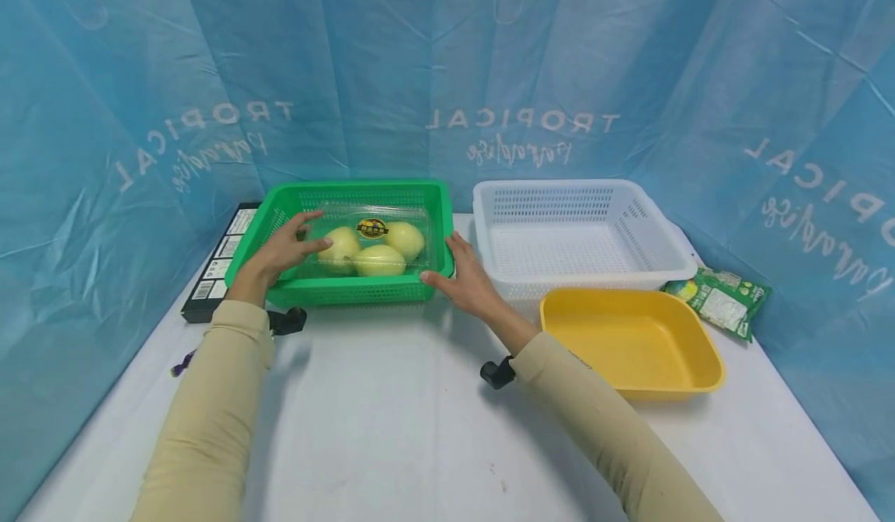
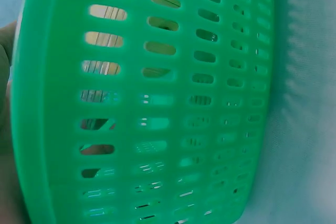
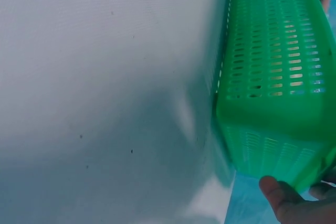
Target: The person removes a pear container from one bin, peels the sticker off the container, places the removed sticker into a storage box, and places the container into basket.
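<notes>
A green perforated basket [image 1: 349, 293] stands at the back left of the table. In it is a clear plastic box [image 1: 412, 217] with a black and gold label, containing three pale yellow-green round fruits [image 1: 381, 260]. My left hand [image 1: 283, 246] reaches over the basket's left part, fingers and thumb apart, beside the box's left end; any contact with the box is unclear. At the basket's right end is my right hand [image 1: 468, 277], fingers and thumb spread along the wall. The right wrist view shows its thumb [image 3: 283, 198] close to that green wall.
Right of the green basket stands a white perforated basket [image 1: 559, 280], with a yellow tub [image 1: 629, 335] in front. A green packet [image 1: 727, 304] lies at the far right. Beside the green basket's left side is a black and white box [image 1: 210, 289]. Blue curtains [image 1: 391, 64] enclose the table.
</notes>
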Demonstrator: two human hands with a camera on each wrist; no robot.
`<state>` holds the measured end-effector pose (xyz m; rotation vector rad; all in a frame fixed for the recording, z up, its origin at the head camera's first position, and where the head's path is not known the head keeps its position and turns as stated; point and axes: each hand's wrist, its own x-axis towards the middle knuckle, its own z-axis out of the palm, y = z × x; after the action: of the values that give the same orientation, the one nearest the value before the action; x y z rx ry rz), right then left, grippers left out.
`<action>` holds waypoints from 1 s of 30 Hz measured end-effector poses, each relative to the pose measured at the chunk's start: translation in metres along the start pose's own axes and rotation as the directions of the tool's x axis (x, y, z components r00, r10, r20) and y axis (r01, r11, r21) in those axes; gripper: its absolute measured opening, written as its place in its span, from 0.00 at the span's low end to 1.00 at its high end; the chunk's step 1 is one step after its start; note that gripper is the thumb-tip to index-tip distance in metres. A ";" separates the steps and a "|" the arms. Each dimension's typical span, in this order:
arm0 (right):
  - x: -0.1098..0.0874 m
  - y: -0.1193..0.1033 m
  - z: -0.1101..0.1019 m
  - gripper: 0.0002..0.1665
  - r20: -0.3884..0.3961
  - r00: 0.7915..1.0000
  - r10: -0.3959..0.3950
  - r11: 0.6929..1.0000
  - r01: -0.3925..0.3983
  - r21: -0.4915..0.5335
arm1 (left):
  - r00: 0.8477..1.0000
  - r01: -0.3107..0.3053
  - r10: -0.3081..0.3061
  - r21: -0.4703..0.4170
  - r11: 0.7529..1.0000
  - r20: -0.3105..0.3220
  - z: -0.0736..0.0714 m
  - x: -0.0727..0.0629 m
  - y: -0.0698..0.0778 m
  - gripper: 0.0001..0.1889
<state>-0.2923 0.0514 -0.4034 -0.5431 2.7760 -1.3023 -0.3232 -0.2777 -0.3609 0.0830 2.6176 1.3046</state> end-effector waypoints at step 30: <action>-0.001 -0.002 0.000 0.52 -0.003 1.000 0.014 1.000 -0.014 -0.001 | 0.995 -0.081 0.070 -0.183 0.980 -0.066 0.010 -0.006 0.016 0.44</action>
<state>-0.2910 0.0505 -0.4024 -0.5213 2.7776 -1.2998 -0.3156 -0.2611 -0.3532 0.1170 2.5490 1.5938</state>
